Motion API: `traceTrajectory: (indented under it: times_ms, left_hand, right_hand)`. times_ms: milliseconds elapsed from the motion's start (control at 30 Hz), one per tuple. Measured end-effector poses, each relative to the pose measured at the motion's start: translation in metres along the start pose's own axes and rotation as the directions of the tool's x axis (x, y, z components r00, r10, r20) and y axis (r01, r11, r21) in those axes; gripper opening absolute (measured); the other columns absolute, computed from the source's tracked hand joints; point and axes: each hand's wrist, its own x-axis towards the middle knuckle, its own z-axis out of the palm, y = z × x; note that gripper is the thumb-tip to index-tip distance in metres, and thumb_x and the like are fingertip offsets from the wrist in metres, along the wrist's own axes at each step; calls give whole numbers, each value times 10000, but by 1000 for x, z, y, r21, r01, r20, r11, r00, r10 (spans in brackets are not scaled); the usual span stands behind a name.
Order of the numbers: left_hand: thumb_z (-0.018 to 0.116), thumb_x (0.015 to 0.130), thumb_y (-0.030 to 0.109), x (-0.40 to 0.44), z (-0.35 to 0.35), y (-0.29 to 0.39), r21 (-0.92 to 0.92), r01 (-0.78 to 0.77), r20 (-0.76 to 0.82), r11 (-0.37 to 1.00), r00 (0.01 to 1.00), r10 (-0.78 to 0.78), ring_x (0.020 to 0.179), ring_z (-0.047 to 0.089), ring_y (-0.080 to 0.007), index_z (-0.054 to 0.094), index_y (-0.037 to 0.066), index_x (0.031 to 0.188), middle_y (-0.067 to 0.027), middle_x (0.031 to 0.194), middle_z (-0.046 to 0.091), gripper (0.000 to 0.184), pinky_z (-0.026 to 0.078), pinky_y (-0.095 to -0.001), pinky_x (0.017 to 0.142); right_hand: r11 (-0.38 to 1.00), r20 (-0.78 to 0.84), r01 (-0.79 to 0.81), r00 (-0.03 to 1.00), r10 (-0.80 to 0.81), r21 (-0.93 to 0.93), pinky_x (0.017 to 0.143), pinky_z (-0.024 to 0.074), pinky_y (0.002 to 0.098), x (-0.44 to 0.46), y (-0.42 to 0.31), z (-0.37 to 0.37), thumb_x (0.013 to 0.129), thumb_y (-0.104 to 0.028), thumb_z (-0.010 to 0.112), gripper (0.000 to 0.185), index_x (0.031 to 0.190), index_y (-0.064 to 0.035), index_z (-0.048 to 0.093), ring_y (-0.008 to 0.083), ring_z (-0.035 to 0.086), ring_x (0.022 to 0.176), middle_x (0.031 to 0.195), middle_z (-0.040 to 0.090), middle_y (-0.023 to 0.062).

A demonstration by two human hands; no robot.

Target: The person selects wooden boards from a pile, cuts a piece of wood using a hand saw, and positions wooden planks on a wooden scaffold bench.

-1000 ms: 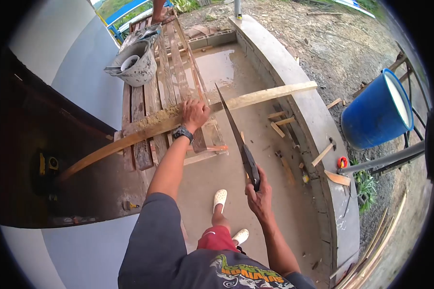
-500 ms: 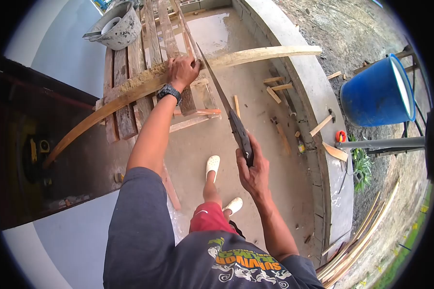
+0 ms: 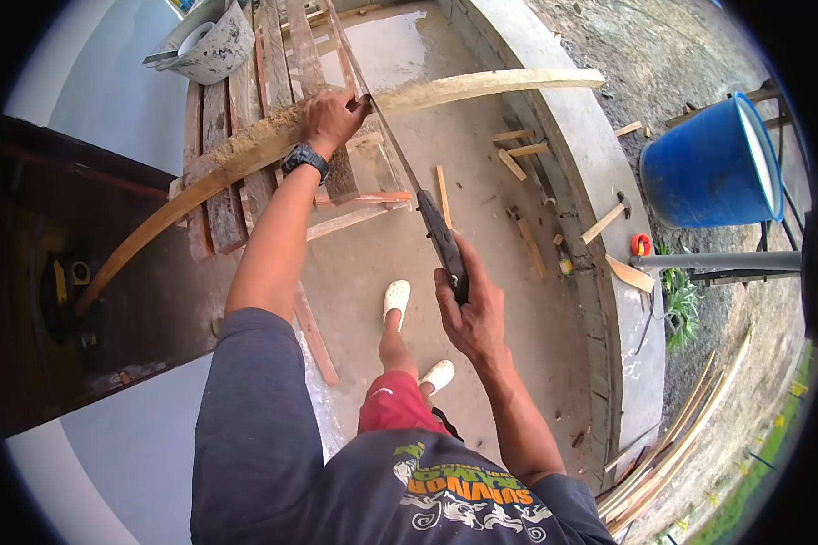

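My right hand [image 3: 474,309] is closed around the dark handle of a handsaw [image 3: 443,243]. Its long, thin blade slants up and to the left, meeting a long wooden plank [image 3: 463,89] just right of my left hand. My left hand [image 3: 329,120], with a dark watch on the wrist, presses down on that plank with curled fingers. The plank lies across a slatted wooden bench [image 3: 216,145], and its right part reaches over to the low concrete wall. Sawdust [image 3: 262,132] covers part of the plank left of my hand. How deep the blade sits is hidden.
A cement-stained bucket [image 3: 216,54] stands on the bench. Offcuts [image 3: 511,163] lie on the floor. On the concrete wall [image 3: 632,363] are a hammer [image 3: 606,221] and an orange tape roll [image 3: 641,245]. Beyond stands a blue barrel [image 3: 700,168]. Wood strips [image 3: 682,454] lie at lower right.
The saw and my right hand have moved slightly forward and left along the cut. My left hand stays on the plank. The whole view has shifted a little.
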Motion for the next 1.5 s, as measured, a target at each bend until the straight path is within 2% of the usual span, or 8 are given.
traceTrajectory:
  times_ms: [233,833,1000,1200,1267,1300,1367,1500]
  left_hand:
    - [638,927,502,1,4,-3,-20,17,-17,1000,1000,-17,945,683,-355,731,142,849,-155,876,734,380,538,-502,850]
    - [636,944,435,3,10,-7,-40,-30,-54,999,998,28,922,680,-362,727,133,830,-139,889,737,336,544,-491,835]
    - [629,956,464,1,-3,1,-25,-38,-20,999,999,38,916,680,-362,727,129,832,-138,902,733,370,544,-488,831]
    - [590,976,536,-1,-7,2,-32,-31,-6,999,1000,31,931,679,-353,715,114,832,-135,914,729,463,541,-485,841]
    - [580,981,542,-1,-6,1,-24,-30,-7,999,1000,30,936,678,-351,711,111,831,-135,911,728,475,541,-485,844]
    - [594,983,537,-3,-5,1,-26,-43,-23,999,999,42,921,666,-368,701,95,832,-148,914,714,479,533,-487,823]
    - [608,985,532,0,-4,0,-31,-55,-48,998,997,54,907,654,-384,691,79,833,-162,916,701,485,525,-489,802]
    - [619,972,467,2,1,-4,-47,-35,-22,998,999,34,940,672,-347,698,104,829,-123,915,720,398,540,-487,840]
  right_hand:
    - [996,-15,81,997,-82,-37,642,494,347,1,1,1,986,-95,658,509,1476,-109,523,224,554,629,845,652,142]
    - [998,83,-70,994,70,-2,714,515,345,-26,-18,-34,960,-74,664,521,1464,-86,532,255,623,721,960,678,188]
    - [991,76,-135,988,136,-8,686,518,355,9,-27,-20,982,-115,647,497,1467,-132,539,254,631,669,869,678,177]
    - [999,38,-35,999,34,29,643,489,390,79,-9,29,993,-142,639,475,1456,-134,534,300,577,623,760,622,186]
    - [997,65,-59,996,56,49,691,514,449,79,-11,26,966,-127,651,532,1477,-140,504,372,651,707,795,644,187]
    - [997,67,-64,996,61,44,691,514,449,69,-14,19,966,-127,651,532,1477,-140,504,372,651,707,795,644,187]
    - [986,87,-153,985,147,68,666,501,361,32,-25,-3,983,-117,647,477,1450,-111,548,240,604,663,812,655,166]
    - [987,72,-161,984,161,-4,702,515,315,-28,-43,-44,974,-97,653,490,1453,-91,548,198,634,696,859,692,125]
